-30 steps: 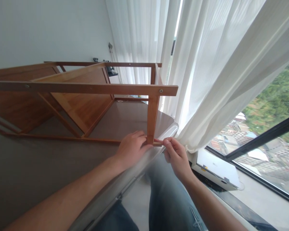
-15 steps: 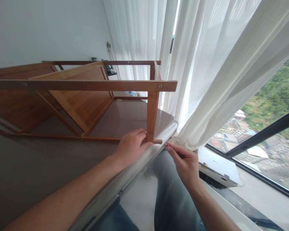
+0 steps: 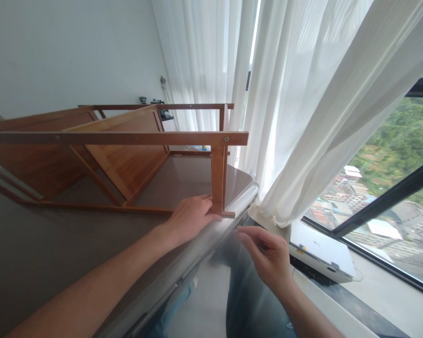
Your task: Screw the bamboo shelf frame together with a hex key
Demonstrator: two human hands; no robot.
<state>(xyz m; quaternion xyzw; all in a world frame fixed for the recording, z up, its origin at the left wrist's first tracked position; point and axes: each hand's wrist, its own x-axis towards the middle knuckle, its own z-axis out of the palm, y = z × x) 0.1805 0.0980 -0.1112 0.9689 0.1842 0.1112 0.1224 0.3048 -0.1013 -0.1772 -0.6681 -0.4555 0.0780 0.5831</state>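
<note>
A brown wooden shelf frame (image 3: 127, 138) lies on its side on a grey-brown table (image 3: 56, 244). My left hand (image 3: 190, 218) is closed on the frame's lower rail, right at the foot of the near upright post (image 3: 217, 178) by the table's edge. My right hand (image 3: 268, 258) hovers just below and beyond that edge, apart from the frame, fingers drawn together and slightly blurred. A thin dark item shows between them; I cannot make out what it is.
The table's rounded metal-edged corner (image 3: 243, 197) sits close to white curtains (image 3: 303, 117). Behind them is a large window with a dark bar (image 3: 384, 202). A flat white device (image 3: 320, 251) lies on the sill. My jeans-clad legs (image 3: 246, 300) are under the table edge.
My right hand has drawn back from the frame's lower corner, down and away below the table edge. The left hand stays on the rail. The view has tilted slightly.
</note>
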